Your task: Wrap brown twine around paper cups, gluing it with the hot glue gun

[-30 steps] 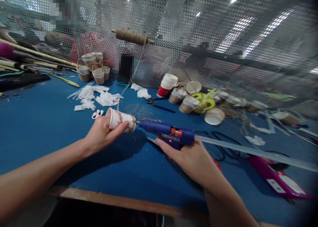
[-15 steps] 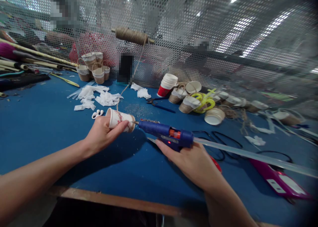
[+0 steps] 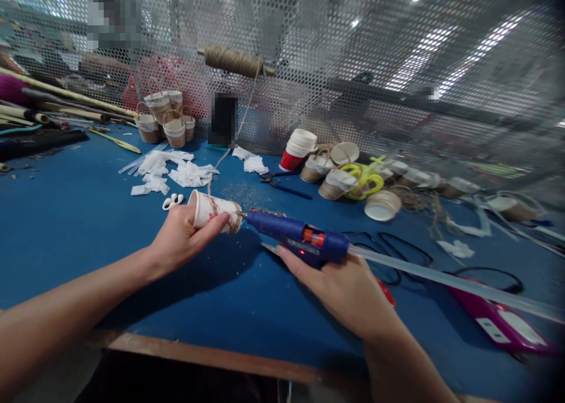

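My left hand (image 3: 188, 233) grips a white paper cup (image 3: 205, 210) with a reddish print, tipped on its side with its mouth to the left. Brown twine (image 3: 244, 117) runs down to the cup from a spool (image 3: 233, 61) on the mesh; some of it wraps the cup's base end. My right hand (image 3: 338, 282) is closed round a blue glue gun (image 3: 296, 236), whose red light is lit. Its nozzle meets the cup near the base, though contact is hard to tell. A long clear glue stick (image 3: 441, 276) sticks out of the gun's back.
Twine-covered cups (image 3: 175, 131) stand at the back left, behind white fabric scraps (image 3: 193, 173). Pliers (image 3: 286, 185), stacked paper cups (image 3: 299, 149) and more wrapped cups (image 3: 338, 183) lie at the back right. A purple power strip (image 3: 503, 323) with a black cord is at right.
The glue gun shifts very slightly back and forth by the cup's base. The left hand keeps its hold in nearly the same place.
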The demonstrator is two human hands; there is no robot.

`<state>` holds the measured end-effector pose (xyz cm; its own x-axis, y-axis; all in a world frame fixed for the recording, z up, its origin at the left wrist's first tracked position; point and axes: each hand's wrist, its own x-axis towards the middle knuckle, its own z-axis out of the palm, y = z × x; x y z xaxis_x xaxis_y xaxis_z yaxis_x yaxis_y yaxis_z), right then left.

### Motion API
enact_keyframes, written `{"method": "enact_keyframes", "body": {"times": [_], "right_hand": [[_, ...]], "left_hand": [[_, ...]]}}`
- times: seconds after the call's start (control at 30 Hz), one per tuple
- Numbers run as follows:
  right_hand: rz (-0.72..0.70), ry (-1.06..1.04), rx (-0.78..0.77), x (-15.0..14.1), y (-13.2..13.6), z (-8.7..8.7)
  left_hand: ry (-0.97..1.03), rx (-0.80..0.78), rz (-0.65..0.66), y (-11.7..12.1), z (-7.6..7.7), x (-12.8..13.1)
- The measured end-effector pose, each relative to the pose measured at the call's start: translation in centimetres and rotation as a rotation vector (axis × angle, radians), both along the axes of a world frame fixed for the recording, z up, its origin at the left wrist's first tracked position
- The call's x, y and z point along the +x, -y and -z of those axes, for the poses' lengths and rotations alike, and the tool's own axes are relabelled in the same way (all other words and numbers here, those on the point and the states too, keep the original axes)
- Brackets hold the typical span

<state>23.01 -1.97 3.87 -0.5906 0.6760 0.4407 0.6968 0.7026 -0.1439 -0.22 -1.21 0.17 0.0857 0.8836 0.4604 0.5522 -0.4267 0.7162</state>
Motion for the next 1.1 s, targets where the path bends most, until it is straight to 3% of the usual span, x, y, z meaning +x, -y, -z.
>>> {"method": "enact_keyframes", "body": {"times": [0.2, 0.4, 0.93, 1.1], "right_hand": [[0.021, -0.061, -0.049, -0.4, 0.3, -0.3], [0.016, -0.01, 0.002, -0.5, 0.4, -0.5], [-0.084, 0.388, 0.566, -1.0, 0.8, -0.7], [-0.107, 0.4, 0.634, -1.1, 0.8, -0.8]], "left_hand": [[0.007, -0.061, -0.037, -0.1, 0.1, 0.1], [0.057, -0.081, -0.064, -0.1, 0.0, 0.4], [0.151, -0.105, -0.078, -0.2, 0.1, 1.0], [0.15, -0.087, -0.081, -0.3, 0.2, 1.0]]}}
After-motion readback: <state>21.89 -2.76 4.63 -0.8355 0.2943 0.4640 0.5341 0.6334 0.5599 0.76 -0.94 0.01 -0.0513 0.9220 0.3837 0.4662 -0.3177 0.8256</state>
